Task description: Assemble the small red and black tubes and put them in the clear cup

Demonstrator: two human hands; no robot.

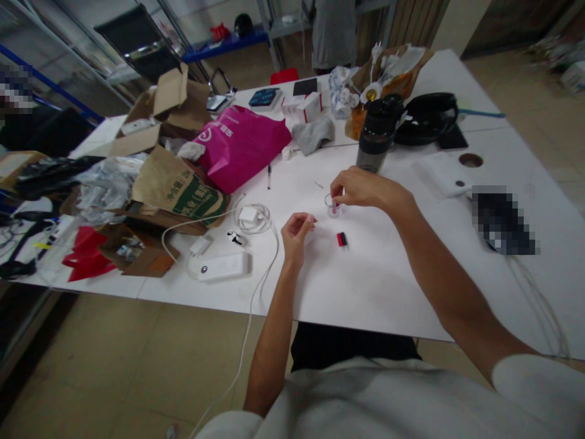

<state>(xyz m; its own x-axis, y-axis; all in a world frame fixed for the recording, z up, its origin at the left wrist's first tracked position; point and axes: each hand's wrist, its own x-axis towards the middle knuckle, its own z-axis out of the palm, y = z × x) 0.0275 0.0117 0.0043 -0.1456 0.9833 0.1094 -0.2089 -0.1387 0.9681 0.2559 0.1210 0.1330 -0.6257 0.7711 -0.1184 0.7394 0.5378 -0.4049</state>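
Observation:
My right hand is closed, its fingertips bent down at the rim of a small clear cup. Something reddish shows inside the cup, but what the fingertips hold is hidden. To the left of the cup, my left hand is raised with thumb and fingers pinched together. A tiny reddish bit seems to show at its fingertips, too small to name. Between my forearms, a small red and black piece with thin pins lies on the white table.
A dark water bottle stands just beyond my right hand. On the left lie a white power bank, a coiled cable, a pink bag and cardboard boxes. A tape roll is at right. A person stands behind.

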